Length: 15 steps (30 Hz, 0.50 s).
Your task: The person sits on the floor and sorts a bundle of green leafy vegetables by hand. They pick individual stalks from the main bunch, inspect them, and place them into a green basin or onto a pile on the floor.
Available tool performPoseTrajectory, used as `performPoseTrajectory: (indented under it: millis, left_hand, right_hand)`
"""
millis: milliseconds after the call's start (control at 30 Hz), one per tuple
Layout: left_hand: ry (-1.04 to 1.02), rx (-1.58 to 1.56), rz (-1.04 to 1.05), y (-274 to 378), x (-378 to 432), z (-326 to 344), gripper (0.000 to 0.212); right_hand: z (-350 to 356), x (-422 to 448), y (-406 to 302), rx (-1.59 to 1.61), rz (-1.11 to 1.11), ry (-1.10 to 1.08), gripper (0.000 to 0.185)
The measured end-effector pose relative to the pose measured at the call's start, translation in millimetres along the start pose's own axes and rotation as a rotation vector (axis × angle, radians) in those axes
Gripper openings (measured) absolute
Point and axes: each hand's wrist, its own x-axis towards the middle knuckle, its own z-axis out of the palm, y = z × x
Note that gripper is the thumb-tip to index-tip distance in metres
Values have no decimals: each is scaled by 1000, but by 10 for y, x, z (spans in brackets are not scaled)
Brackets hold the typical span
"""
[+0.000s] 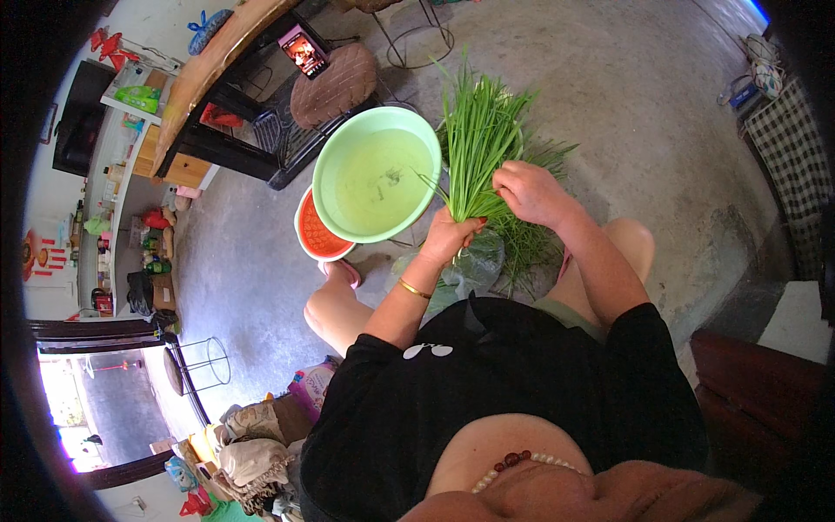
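My left hand (pixel 451 236) is closed around the lower end of a bunch of long, thin green leaves, likely garlic chives (pixel 471 150), whose tips fan away from me. At the right side of the bunch, my right hand (pixel 524 190) has its fingers bent together at the leaves; whether it pinches any is hidden. Loose green leaves (pixel 525 251) lie below and right of that hand. Beneath my left wrist is a clear plastic bag (pixel 479 264). To the left stands a light green plastic basin (pixel 379 231) with water and a few dark bits in it.
An orange-red basin (pixel 319 231) sits partly under the green one. Beyond them are a round stool with a brown quilted cushion (pixel 336 85), a lit phone (pixel 304 53) propped on it, and a wooden table (pixel 209 72). Another wire-legged stool (pixel 196 368) is at the far left.
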Motion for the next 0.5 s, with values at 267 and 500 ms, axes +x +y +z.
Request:
performPoseTrajectory:
  millis: [267,500]
  left_hand:
    - [8,0,-35,105,-13,101,10]
    - [24,-70,-37,123,-16,98,12]
  right_hand:
    - [127,5,-110,-162,73,173,7]
    - [223,66,156,-279,362,284,10]
